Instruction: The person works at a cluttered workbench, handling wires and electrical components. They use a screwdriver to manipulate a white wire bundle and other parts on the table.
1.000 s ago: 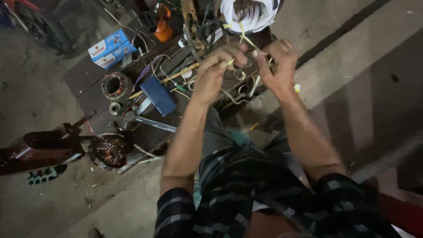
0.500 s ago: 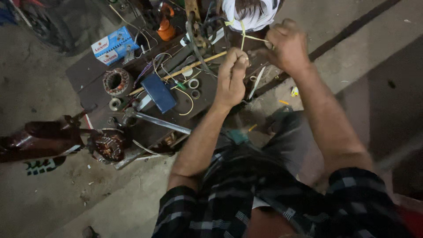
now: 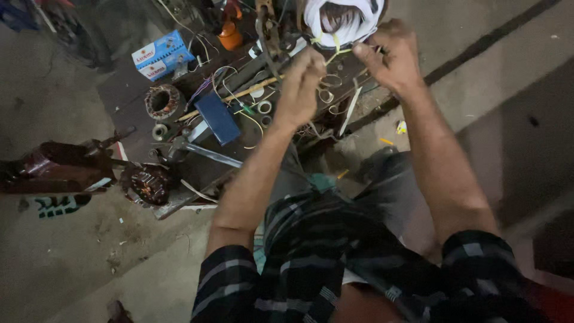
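Pinching a thin pale strip (image 3: 332,55), the left hand (image 3: 302,90) is seen with fingers closed on one end, while the right hand (image 3: 391,57) is curled tight around the other end. The strip is held taut just below a round motor winding wrapped in white tape (image 3: 341,21), at the far edge of the dark tabletop (image 3: 128,104). A blue and white carton (image 3: 160,55) is noted lying closed at the left; its contents cannot be seen. An orange bottle (image 3: 229,33) stands beyond it. A bare stator ring (image 3: 163,101), a blue block (image 3: 217,117) and small washers (image 3: 264,107) are scattered between.
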